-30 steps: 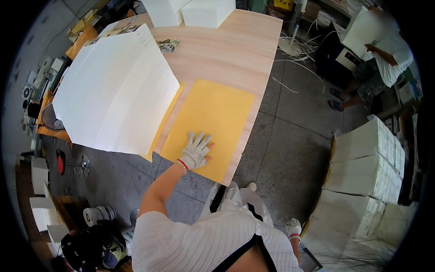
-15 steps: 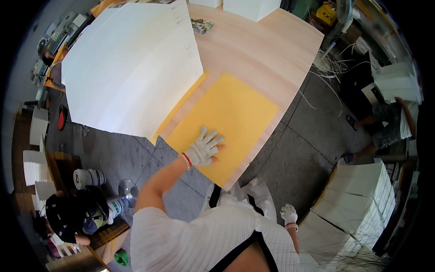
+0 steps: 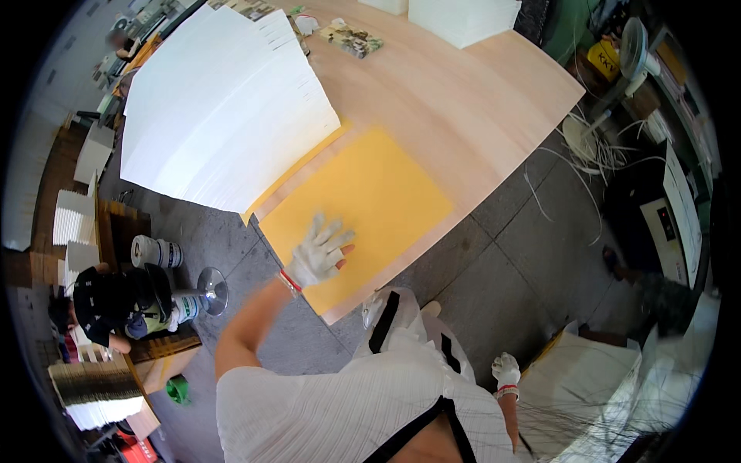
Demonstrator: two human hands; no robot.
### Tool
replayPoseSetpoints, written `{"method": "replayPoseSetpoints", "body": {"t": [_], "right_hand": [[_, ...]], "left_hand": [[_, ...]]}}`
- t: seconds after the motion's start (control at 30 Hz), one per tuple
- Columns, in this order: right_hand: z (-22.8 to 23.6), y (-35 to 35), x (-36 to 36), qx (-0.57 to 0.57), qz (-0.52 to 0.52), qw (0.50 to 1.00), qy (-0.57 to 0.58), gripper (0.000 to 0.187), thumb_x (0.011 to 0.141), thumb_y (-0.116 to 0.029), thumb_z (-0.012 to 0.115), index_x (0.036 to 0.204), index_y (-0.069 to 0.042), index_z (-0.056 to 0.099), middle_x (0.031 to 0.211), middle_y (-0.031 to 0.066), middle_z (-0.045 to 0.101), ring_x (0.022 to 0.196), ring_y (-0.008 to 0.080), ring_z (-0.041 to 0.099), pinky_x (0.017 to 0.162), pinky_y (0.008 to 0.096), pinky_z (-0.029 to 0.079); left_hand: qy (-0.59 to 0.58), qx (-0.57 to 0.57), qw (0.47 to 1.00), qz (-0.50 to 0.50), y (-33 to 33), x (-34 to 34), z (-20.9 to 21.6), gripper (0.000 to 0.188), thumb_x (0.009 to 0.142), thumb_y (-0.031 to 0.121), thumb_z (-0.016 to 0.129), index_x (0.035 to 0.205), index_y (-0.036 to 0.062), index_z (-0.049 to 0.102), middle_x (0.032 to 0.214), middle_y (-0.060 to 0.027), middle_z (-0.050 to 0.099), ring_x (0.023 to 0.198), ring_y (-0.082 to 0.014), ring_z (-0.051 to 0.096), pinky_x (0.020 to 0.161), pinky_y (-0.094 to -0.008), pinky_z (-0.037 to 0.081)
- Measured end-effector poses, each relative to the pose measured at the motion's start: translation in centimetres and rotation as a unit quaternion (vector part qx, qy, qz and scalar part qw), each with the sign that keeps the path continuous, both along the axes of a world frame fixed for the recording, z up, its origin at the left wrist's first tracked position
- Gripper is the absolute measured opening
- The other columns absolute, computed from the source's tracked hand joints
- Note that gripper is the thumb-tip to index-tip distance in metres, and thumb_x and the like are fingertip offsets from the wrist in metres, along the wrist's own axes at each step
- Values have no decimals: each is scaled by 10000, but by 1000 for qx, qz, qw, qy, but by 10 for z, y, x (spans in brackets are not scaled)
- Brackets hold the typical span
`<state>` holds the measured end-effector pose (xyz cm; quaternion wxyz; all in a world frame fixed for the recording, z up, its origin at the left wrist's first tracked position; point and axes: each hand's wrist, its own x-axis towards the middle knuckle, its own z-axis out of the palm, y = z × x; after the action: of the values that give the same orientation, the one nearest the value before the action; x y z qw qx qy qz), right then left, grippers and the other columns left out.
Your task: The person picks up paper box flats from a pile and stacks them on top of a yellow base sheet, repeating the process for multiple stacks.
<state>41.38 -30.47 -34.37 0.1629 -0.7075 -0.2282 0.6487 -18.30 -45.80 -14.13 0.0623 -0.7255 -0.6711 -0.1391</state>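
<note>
My left hand (image 3: 320, 251), in a pale glove with a red cuff, rests with spread fingers on a flat yellow sheet (image 3: 378, 189). The sheet lies on a light wooden tabletop (image 3: 471, 100), near its front edge. Left of it stands a large stack of white sheets (image 3: 231, 116), with a strip of yellow showing along its lower edge. My right hand (image 3: 505, 370), gloved as well, hangs low by my side. Its fingers are loosely bent and hold nothing that I can see. White stacked blocks (image 3: 579, 386) stand close to it.
Another white stack (image 3: 463, 19) and a patterned piece (image 3: 351, 37) sit on the table's far part. At right are a fan (image 3: 633, 50), loose white strips (image 3: 594, 147) and a blurred person (image 3: 656, 297). A person in black (image 3: 116, 301) is at left, near a round metal base (image 3: 211, 291).
The whole view has shifted and turned slightly. My left hand stays spread on the yellow sheet, and my right hand still hangs low. The person at right has moved nearer the white blocks.
</note>
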Motion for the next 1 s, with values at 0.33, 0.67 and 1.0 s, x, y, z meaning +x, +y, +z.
{"method": "replayPoseSetpoints", "body": {"t": [0.33,0.67,1.0], "right_hand": [[93,265,-132,173,76,977,100,263,877,-264,508,1061,-82,551,850,61,612,682,172,589,600,313,496],[223,521,-329,280,193,916,212,318,893,-326,449,1060,-78,557,883,54,606,767,163,584,700,313,487],[207,710,-469,283,285,893,202,448,884,-420,447,1089,-35,552,945,82,614,817,188,597,739,335,487]], "left_hand": [[-252,53,947,194,69,134,-4,226,677,20,587,897,68,602,903,-131,603,834,-316,582,696,-375,482],[-329,123,885,306,226,76,2,199,773,4,528,949,40,614,925,-115,629,858,-257,595,770,-328,460],[-428,224,790,378,360,-17,28,209,860,49,472,1039,-12,561,980,-96,602,925,-198,566,852,-313,437]]}}
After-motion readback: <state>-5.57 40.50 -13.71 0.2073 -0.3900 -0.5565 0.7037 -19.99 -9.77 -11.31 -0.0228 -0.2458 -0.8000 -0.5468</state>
